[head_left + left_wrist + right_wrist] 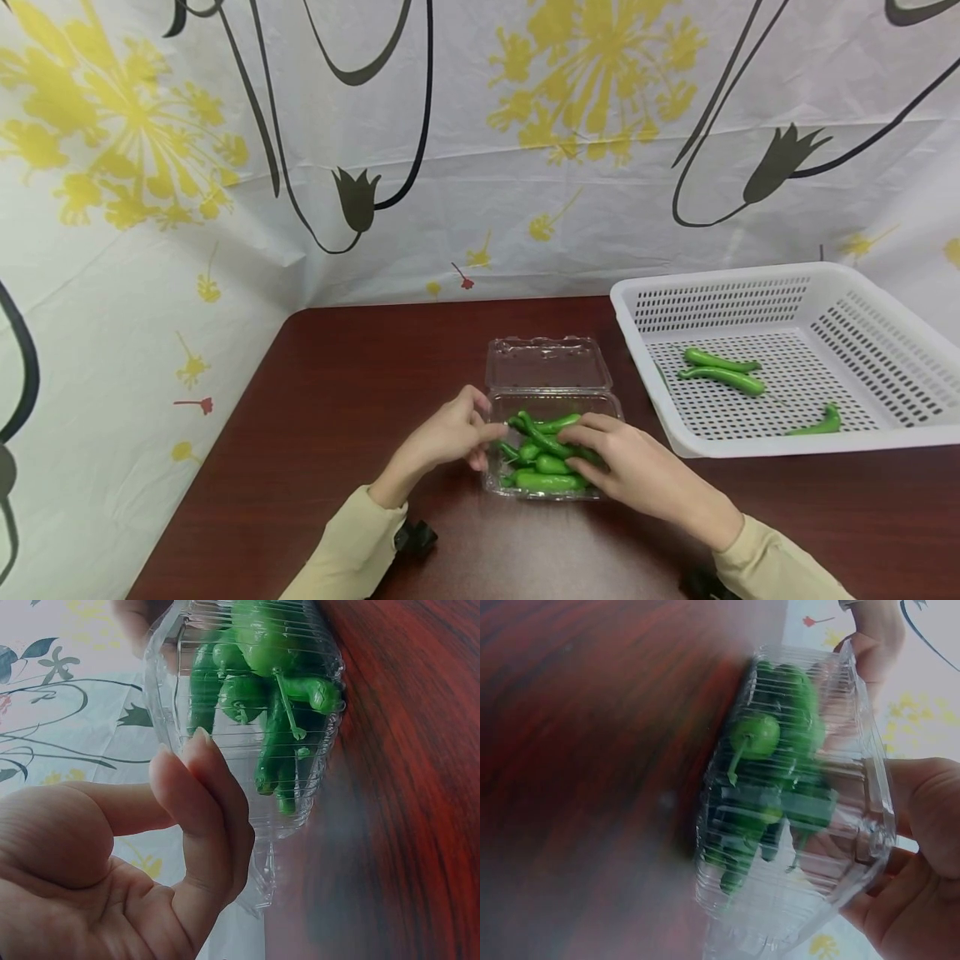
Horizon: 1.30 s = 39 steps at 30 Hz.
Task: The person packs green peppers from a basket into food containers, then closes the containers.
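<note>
A clear plastic clamshell box [491, 483] stands on the table with its lid [549, 367] folded back. Several green chili peppers [551, 482] lie piled inside it; stems show through the wall in both wrist views. My left hand [450, 429] is at the box's left rim, thumb over the edge and curled fingers [202, 802] against the outside of the wall. From the right, my right hand [633, 467] reaches over the rim. Its fingers and thumb close about the end of a long pepper [542, 435] on top of the pile; the fingertips are partly hidden among the peppers.
A white perforated plastic basket [652, 375] stands to the right of the box, holding a pair of peppers [723, 379] side by side and a single pepper [817, 423] nearer its front. The dark red wooden table [360, 375] meets a patterned cloth [450, 225] at the back and left.
</note>
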Available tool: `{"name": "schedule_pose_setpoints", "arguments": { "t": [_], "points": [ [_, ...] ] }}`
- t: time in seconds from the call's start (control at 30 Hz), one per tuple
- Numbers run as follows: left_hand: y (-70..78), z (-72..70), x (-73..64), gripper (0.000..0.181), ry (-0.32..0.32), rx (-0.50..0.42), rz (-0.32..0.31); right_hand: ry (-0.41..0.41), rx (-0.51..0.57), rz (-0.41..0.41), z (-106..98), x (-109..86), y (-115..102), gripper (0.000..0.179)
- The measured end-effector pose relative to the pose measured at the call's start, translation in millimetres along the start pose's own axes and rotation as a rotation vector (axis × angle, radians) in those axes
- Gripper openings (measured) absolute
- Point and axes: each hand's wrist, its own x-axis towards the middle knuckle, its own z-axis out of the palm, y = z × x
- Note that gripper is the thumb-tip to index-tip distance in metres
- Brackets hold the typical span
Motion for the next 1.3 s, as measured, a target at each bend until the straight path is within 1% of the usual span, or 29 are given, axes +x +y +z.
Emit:
{"name": "schedule_pose_setpoints", "arguments": {
  "t": [0.37, 0.47, 0.7, 0.87, 1.03, 1.3],
  "points": [
    [-0.8, 0.2, 0.8, 0.040, -0.004, -0.008, -0.003, -0.032, 0.002, 0.010, -2.9, -0.4, 0.3, 0.022],
    [-0.7, 0.2, 0.9, 0.040, -0.005, -0.009, -0.003, -0.018, -0.002, 0.007, -1.7, -0.6, 0.5, 0.022],
    [-0.3, 0.1, 0.5, 0.040, -0.008, -0.012, 0.004, 0.035, -0.058, 0.017, 3.2, -1.2, -0.2, 0.024],
    [-0.6, 0.4, 0.4, 0.040, -0.014, -0.015, 0.005, 0.020, -0.075, 0.037, 1.0, -2.2, -1.1, 0.023],
    [-0.7, 0.6, 0.0, 0.040, -0.014, -0.005, 0.006, -0.008, -0.060, 0.048, -2.4, -3.3, -1.0, 0.022],
    [-1.7, 0.0, 0.9, 0.041, -0.011, -0.009, 0.008, 0.038, -0.088, 0.009, 0.6, -2.0, 0.4, 0.024]
  ]
}}
